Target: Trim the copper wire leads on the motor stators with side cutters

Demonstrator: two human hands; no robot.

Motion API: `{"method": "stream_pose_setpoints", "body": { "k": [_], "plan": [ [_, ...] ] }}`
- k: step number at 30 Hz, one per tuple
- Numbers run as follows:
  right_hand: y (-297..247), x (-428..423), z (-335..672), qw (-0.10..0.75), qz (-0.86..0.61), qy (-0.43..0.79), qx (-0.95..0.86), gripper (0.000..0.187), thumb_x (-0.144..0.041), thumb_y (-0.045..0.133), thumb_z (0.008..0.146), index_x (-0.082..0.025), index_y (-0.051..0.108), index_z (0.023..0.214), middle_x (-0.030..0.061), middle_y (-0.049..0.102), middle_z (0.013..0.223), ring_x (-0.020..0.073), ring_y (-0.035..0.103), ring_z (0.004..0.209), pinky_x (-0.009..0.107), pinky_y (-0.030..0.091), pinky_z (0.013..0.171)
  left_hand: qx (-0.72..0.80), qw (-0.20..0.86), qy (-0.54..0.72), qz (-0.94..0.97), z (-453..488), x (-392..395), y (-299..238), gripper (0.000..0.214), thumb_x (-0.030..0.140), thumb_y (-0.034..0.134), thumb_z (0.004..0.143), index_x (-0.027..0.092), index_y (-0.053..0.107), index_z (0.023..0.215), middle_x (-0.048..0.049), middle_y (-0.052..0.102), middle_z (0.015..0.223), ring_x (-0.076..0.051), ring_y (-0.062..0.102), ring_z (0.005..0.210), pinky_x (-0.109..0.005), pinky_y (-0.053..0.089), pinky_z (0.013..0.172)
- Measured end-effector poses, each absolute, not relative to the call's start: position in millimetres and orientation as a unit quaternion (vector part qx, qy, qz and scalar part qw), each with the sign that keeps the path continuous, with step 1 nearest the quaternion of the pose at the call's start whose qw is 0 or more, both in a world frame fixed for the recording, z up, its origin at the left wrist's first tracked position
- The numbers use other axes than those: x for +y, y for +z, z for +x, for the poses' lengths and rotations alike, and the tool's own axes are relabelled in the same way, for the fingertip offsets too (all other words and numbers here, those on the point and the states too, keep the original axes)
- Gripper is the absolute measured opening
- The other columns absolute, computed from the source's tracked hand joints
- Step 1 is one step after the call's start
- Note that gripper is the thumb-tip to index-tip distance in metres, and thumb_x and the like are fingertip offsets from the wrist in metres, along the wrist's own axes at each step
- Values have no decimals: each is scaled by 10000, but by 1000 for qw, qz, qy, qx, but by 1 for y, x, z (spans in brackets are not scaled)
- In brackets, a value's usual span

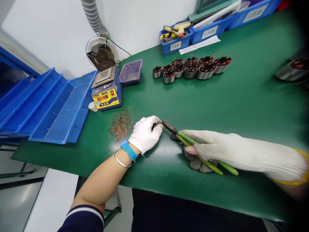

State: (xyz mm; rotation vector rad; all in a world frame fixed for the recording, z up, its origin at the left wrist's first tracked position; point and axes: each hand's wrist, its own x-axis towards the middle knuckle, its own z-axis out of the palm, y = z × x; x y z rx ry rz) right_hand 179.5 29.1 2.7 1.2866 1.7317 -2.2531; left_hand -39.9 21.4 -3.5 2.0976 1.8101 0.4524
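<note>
My left hand (pixel 146 133), in a white glove, is closed around a small stator (pixel 156 125). The fingers hide most of it; a dark inner edge shows, and a thin wire sticks out to the right. My right hand (pixel 200 149), in a white glove with grey-coated fingers, grips a pair of cutting pliers (pixel 193 140) with green handles. The pliers' tip is at the right side of the stator, by the wire. Just left of my left hand lies a loose pile of copper wire clippings (pixel 120 124).
Several copper-wound stators (pixel 190 71) stand grouped at the back of the green table (pixel 145 96). A blue and yellow solder pot (pixel 107 93), a purple tray (pixel 131 72) and blue bins (pixel 62 112) are at left. Blue tool boxes (pixel 176 45) line the wall. More stators (pixel 293 71) sit far right, blurred.
</note>
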Motion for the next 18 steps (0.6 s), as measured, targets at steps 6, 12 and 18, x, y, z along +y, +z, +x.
{"method": "stream_pose_setpoints", "body": {
  "k": [6, 12, 18],
  "plan": [
    [0, 33, 181, 19, 403, -690, 600, 500, -576, 601, 755, -173, 519, 1040, 65, 619, 701, 186, 589, 600, 276, 469, 514, 639, 167, 149, 736, -40, 22, -3, 152, 271, 491, 916, 238, 633, 957, -3, 695, 924, -200, 610, 918, -317, 475, 838],
    [1, 34, 178, 10, 379, -719, 583, 349, -458, 591, 747, -177, 495, 932, 65, 594, 803, 172, 595, 579, 266, 436, 467, 637, 135, 103, 752, -42, 22, -2, 162, 279, 478, 911, 230, 632, 897, -16, 689, 917, -212, 606, 924, -329, 476, 833],
    [8, 34, 172, 25, 361, -725, 586, 302, -422, 577, 755, -198, 428, 890, 23, 564, 761, 122, 554, 489, 225, 386, 410, 634, 41, 18, 772, -42, 7, 16, 187, 381, 501, 892, 230, 609, 915, -46, 652, 938, -246, 623, 932, -347, 507, 782]
  ]
}}
